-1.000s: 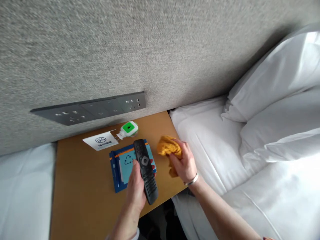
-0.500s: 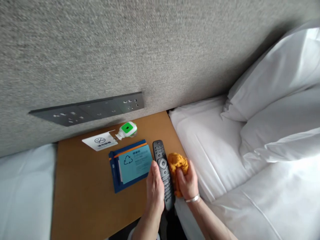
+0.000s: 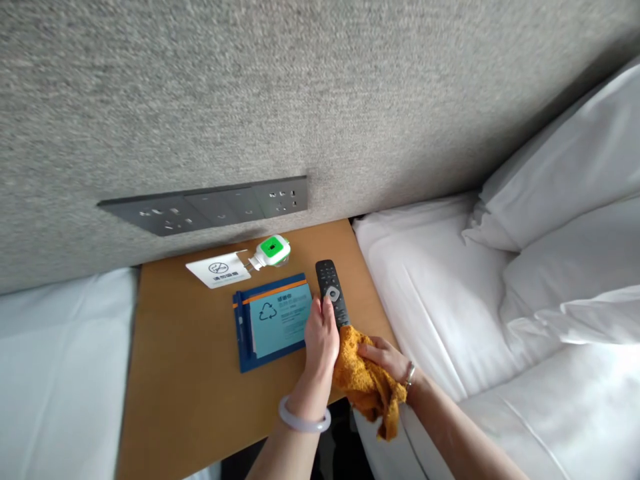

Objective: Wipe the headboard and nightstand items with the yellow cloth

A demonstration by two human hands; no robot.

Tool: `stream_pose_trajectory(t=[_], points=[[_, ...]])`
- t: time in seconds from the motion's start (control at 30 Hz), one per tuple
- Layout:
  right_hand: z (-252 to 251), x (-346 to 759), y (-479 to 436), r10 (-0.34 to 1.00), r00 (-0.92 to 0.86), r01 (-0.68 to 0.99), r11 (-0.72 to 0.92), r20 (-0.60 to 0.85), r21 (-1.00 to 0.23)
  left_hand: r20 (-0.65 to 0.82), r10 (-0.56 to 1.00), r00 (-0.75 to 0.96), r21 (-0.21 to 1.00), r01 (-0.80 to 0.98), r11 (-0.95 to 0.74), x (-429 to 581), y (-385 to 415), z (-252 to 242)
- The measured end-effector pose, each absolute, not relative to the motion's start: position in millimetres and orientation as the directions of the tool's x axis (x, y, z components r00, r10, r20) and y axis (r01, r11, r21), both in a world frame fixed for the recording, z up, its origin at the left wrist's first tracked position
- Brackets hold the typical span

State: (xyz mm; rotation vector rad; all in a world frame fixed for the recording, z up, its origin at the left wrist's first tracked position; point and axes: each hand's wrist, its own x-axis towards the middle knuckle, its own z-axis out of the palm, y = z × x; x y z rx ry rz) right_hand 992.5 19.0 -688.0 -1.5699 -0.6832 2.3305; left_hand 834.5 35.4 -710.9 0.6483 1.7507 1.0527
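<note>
A black remote control [image 3: 327, 275] points away from me above the right part of the wooden bedside table [image 3: 180, 373]. My left hand [image 3: 321, 337] grips it along its left side, thumb near the round button pad. An orange cloth [image 3: 367, 380] is bunched in my right hand [image 3: 385, 359] and covers the lower end of the remote, its loose end hanging down. Left of the hands lies a dark blue folder [image 3: 247, 353] with a light blue card [image 3: 280, 323] on it.
A white no-smoking sign [image 3: 220, 270] and a white-and-green plug-in device [image 3: 273, 248] stand at the back of the table. Above them a dark socket panel [image 3: 225, 207] sits on the grey padded wall [image 3: 320, 100]. Beds flank the table, with white pillows [image 3: 575, 200] on the right.
The cloth has moved from the remote's right side onto its lower end and now hangs looser. My left hand still holds the remote. The view has shifted slightly.
</note>
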Motion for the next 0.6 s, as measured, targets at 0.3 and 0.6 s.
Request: stream_pose_trajectory(t=[0.3,0.6], points=[[-694.6,984.8,50.3,0.451,-0.252,0.655,-0.572,-0.856,-0.494,0.144,0.976,-0.163,0.415,0.905,0.09,747.4,-40.4,-725.7],[-663.8,989.0,51.9,0.339,-0.332,0.825,-0.348,-0.88,-0.445,0.108,0.989,-0.105,0.411,0.91,0.051,732.5,-32.4,-718.0]])
